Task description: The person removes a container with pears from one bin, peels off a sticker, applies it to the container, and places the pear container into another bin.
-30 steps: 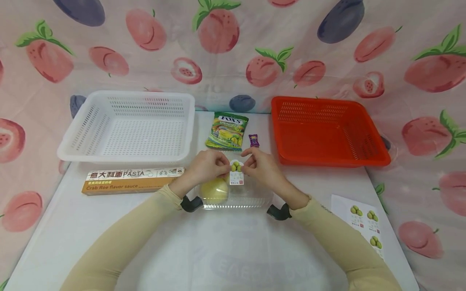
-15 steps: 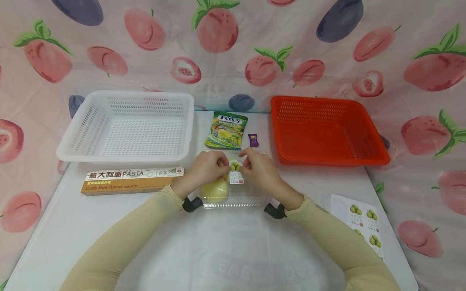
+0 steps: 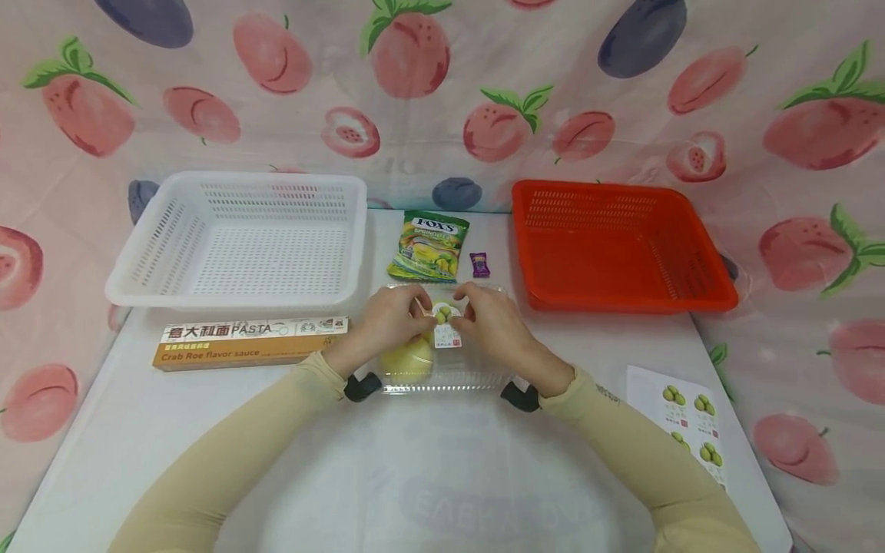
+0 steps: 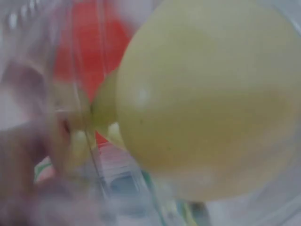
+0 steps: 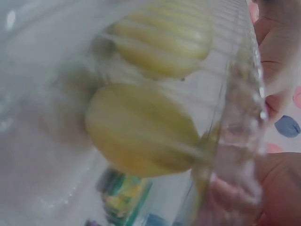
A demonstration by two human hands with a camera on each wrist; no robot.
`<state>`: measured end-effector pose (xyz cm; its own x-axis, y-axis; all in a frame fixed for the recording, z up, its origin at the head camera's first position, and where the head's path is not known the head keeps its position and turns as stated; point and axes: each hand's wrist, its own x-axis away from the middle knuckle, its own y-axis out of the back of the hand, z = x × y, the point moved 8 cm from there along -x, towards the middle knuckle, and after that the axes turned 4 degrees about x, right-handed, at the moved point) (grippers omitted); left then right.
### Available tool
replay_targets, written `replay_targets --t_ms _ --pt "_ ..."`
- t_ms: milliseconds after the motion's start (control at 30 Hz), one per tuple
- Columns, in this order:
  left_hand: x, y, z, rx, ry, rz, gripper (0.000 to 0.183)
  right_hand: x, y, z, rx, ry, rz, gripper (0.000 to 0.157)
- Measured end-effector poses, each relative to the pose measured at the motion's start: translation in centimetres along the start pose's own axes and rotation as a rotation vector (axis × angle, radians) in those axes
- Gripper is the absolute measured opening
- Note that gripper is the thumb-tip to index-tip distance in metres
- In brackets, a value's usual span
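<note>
A clear plastic clamshell box (image 3: 477, 378) lies on the table in front of me, with smooth yellow fruit (image 3: 406, 362) inside at its left. Two fruits (image 5: 141, 132) show through the clear wall in the right wrist view; one large fruit (image 4: 207, 94) fills much of the left wrist view. Over the lid is a small white label (image 3: 448, 335) printed with green fruit. My left hand (image 3: 396, 315) pinches the label's left edge between thumb and finger. Its right edge is pinched by my right hand (image 3: 496, 322). The hands partly cover the lid.
Behind the box lie a green candy bag (image 3: 430, 247) and a small purple-wrapped candy (image 3: 480, 265). A white basket (image 3: 242, 296) stands back left, a red basket (image 3: 622, 303) back right. A pasta box (image 3: 249, 342) lies left, a sheet of matching labels (image 3: 650, 388) right.
My right hand and forearm have shifted slightly left, and its raised forefinger has come in closer. Both hands keep their pinch on the label over the box.
</note>
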<state>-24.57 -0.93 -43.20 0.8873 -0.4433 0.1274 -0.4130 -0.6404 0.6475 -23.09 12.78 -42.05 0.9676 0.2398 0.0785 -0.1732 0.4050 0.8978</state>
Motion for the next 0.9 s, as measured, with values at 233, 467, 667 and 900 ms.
replay_targets --t_ms 233,467,667,900 --pt "1.0 0.7 -0.1 0.061 -0.096 0.037 0.025 0.9 0.9 -1.3 -0.073 0.000 -0.009 0.030" --pt "3.7 2.9 0.5 0.097 -0.158 0.015 0.026 3.1 4.3 -5.2 -0.210 0.016 -0.097 0.029" --pt "6.1 4.9 2.0 0.111 -0.159 -0.050 0.023 5.3 9.0 -11.1 -0.233 -0.038 -0.236 0.036" --pt "8.4 5.3 3.7 0.149 -0.138 -0.099 0.030 8.5 14.4 -18.4 -0.144 -0.162 -0.463 0.035"
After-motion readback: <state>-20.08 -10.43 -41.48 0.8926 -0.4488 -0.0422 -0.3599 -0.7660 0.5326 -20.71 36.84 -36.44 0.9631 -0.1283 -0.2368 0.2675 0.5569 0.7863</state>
